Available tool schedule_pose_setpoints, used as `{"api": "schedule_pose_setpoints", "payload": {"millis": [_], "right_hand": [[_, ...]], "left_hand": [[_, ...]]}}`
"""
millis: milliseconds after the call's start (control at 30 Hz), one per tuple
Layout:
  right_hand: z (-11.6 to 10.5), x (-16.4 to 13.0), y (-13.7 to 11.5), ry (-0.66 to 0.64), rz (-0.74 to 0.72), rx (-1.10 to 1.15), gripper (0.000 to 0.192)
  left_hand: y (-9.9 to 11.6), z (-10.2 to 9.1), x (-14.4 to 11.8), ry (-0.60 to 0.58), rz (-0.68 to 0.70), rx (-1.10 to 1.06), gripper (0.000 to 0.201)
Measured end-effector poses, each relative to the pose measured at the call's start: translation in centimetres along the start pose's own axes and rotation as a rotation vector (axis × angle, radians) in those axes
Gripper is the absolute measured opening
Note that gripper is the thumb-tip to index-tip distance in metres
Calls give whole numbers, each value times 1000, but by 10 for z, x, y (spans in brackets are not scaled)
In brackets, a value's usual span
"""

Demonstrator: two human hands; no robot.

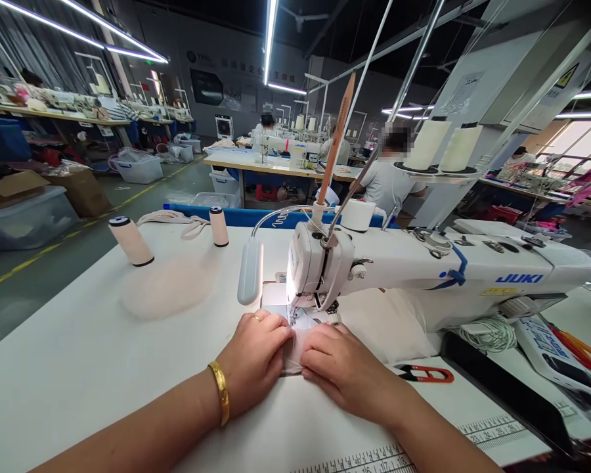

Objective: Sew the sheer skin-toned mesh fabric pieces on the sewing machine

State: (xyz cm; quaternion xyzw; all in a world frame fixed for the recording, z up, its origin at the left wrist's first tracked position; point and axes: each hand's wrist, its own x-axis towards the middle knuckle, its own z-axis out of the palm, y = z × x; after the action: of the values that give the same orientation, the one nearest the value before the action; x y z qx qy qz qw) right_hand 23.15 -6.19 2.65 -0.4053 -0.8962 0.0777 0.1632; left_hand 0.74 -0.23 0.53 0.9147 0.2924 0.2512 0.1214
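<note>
Both hands lie flat on a small piece of pale fabric (292,351) on the white sewing table (79,355), just in front of the needle of the white JUKI sewing machine (423,269). The left hand (256,355), with a gold bangle (221,393) on its wrist, presses the fabric with fingers close together; the right hand (342,368) does likewise, fingertips meeting the left's. Red thread snips (426,374) lie just right of the hands. Two thread cones (131,241) stand well apart at far left.
</note>
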Motion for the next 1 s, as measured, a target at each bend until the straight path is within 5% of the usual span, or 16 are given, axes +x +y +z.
{"api": "schedule_pose_setpoints", "payload": {"millis": [133, 233, 367, 667, 1000], "right_hand": [[3, 4, 6, 136, 96, 166, 23], [2, 7, 7, 246, 241, 281, 28], [1, 10, 8, 240, 367, 379, 31], [-3, 2, 1, 9, 68, 114, 30], [-4, -1, 0, 10, 55, -8, 34]], "left_hand": [[-2, 2, 4, -2, -26, -26, 42], [-6, 6, 9, 4, -33, -23, 24], [-12, 12, 17, 45, -24, 8, 16], [-4, 0, 2, 68, 186, 22, 31], [-2, 3, -3, 95, 197, -1, 25]]}}
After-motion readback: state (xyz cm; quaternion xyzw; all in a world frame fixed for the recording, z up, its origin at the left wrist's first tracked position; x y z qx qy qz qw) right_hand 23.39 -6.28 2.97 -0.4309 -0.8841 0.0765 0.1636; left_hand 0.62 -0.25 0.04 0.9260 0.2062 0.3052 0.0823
